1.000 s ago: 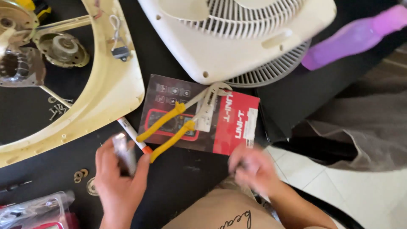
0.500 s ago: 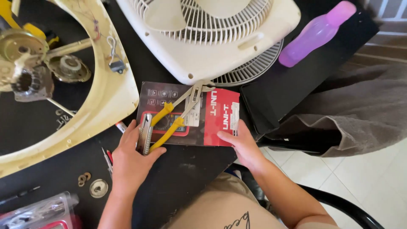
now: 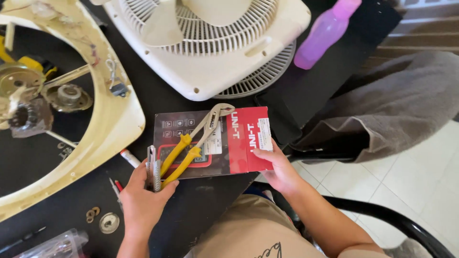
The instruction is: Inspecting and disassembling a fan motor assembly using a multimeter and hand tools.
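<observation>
Left hand [image 3: 141, 198] gripping the left end of the box [image 3: 215, 143], fingers curled, thumb pressing a narrow metal tool [image 3: 153, 168] and the yellow handles of the pliers [image 3: 193, 143] against the box top. Right hand [image 3: 277, 169] pinching the right end of the box, thumb on the red panel, remaining fingers tucked underneath and hidden. Box lying flat at the near edge of the black table [image 3: 201, 215], partly overhanging toward the lap; long axis running left to right, red end pointing right. Pliers resting diagonally on the box, jaws pointing up and right, handles down and left. Handle tips partly covered by the left hand; the kind of metal tool beside them hard to make out. Fan [image 3: 215, 43] and cream frame [image 3: 105, 124] cut off by the top and left picture edges. Washers [image 3: 103, 220] lying near the left wrist, a purple bottle [image 3: 325, 33] standing well apart at upper right.
</observation>
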